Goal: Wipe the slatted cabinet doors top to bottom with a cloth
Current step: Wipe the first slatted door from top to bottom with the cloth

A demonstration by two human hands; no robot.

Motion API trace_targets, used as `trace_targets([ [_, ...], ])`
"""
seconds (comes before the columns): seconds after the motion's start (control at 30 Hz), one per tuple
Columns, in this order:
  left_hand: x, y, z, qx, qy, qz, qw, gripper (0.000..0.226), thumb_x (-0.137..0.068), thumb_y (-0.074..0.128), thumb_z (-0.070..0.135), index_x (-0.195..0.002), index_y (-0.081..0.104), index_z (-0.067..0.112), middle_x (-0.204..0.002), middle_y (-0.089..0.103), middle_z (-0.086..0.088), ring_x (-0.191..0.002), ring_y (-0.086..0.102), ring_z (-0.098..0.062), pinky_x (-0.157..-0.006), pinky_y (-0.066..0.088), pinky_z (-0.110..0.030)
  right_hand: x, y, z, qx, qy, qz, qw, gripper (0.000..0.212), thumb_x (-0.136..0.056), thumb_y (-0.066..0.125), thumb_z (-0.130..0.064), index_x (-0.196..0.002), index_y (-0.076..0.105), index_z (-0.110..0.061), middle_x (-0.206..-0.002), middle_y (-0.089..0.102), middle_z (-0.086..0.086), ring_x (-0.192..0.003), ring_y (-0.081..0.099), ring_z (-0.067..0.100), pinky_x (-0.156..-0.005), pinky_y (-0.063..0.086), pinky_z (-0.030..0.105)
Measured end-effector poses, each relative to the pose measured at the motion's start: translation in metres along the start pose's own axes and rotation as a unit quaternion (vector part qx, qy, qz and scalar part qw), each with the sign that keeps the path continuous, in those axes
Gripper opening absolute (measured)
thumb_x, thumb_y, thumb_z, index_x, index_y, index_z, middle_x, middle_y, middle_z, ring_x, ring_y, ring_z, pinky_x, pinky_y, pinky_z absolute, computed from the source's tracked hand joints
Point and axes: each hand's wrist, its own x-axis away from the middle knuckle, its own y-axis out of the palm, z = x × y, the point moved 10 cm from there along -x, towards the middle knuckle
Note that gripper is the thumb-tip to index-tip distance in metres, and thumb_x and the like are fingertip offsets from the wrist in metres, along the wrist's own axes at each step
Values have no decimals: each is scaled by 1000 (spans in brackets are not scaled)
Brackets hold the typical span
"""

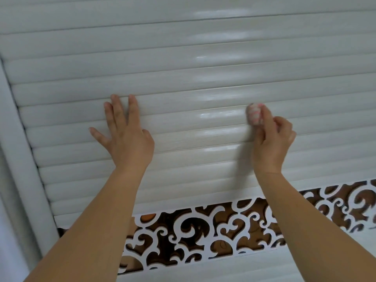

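A glossy white slatted cabinet door [203,78] fills most of the view. My left hand [126,135] lies flat against the slats with fingers spread, left of centre. My right hand [272,137] pinches a small wadded cloth [254,115], white with pink stripes, and presses it on a slat right of centre. Only the cloth's bunched tip shows above my fingers.
A white vertical frame post [26,180] edges the door on the left. Below the slats runs a decorative band [203,226] of white scrollwork over a brown backing. More white slats continue beneath that band at the bottom right.
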Motion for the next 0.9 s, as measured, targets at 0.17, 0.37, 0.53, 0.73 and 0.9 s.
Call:
trace_targets([
  [0.17, -2, -1, -5, -1, 3, -5, 1000, 79, -88, 40, 5, -150, -3, 31, -157, -15, 0, -144, -15, -17, -108, -9, -61, 5, -2, -1, -12, 85, 81, 993, 48, -95, 48, -6, -137, 48, -31, -125, 46, 11, -107, 37, 28, -83, 23, 13],
  [0.37, -4, -5, -13, 5, -3, -4, 1000, 81, -86, 40, 3, -150, 0, 31, -157, -14, 0, -144, -14, -16, -108, -11, -59, 55, 42, -71, 14, -106, 13, 994, 57, -85, 57, 3, -134, 49, -26, -112, 55, 16, -88, 45, 39, -67, 43, 37],
  [0.53, -6, -6, -16, -4, -5, -5, 1000, 83, -84, 40, 1, -150, 1, 32, -158, -13, 0, -144, -13, -16, -107, -10, -61, 93, 64, -103, 33, -221, -28, 974, 48, -86, 45, -9, -131, 46, -26, -116, 54, 11, -86, 44, 33, -64, 44, 34],
  [0.73, -6, -12, -15, -17, 14, -6, 1000, 83, -82, 42, 2, -149, 6, 34, -158, -8, 2, -144, -8, -15, -106, -11, -63, 150, 79, -112, 50, -360, -106, 926, 68, -67, 71, -7, -128, 47, -24, -119, 51, 8, -93, 43, 30, -69, 51, 39],
  [0.9, -8, -20, -17, 4, 36, -4, 999, 77, -84, 42, 0, -148, 17, 36, -158, 3, 7, -144, 0, -10, -108, -11, -58, 122, 65, -126, 0, -337, -104, 936, 57, -76, 68, -2, -125, 52, -28, -114, 59, 12, -93, 40, 29, -67, 43, 32],
])
